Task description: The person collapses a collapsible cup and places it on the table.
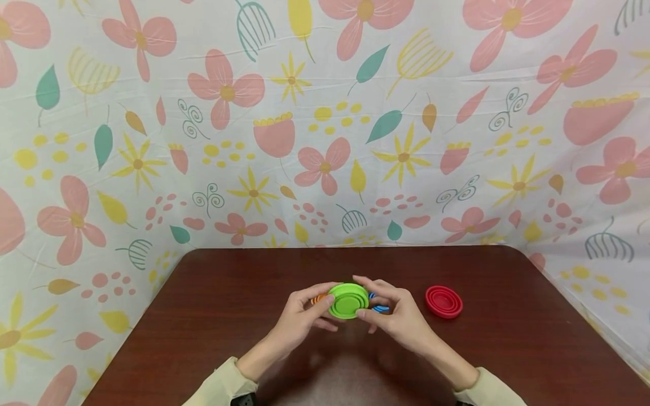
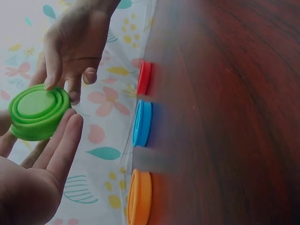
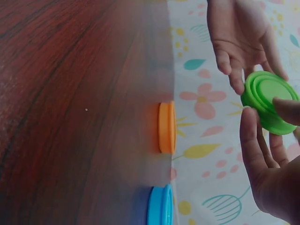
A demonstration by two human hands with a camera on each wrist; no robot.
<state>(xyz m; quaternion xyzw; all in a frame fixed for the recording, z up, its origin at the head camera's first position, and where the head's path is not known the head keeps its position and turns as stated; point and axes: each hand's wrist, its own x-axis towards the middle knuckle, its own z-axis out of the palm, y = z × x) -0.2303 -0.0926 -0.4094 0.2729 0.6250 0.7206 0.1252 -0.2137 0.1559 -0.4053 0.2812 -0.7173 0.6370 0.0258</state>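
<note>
A green collapsible cup (image 1: 348, 303), folded flat into concentric rings, is held up above the table between both hands. My left hand (image 1: 299, 313) grips its left edge, thumb on the ringed face and fingers behind. On the opposite edge my right hand (image 1: 398, 310) pinches it with the thumb in front. Behind the hands, an orange collapsed cup (image 2: 140, 199) and a blue one (image 2: 143, 124) lie on the table; in the head view the hands and green cup partly hide both. A red collapsed cup (image 1: 444, 301) lies to the right, apart from the right hand.
The dark brown wooden table (image 1: 228, 276) has rounded far corners. A white cloth (image 1: 325, 84) printed with flowers and leaves hangs behind it and along its sides.
</note>
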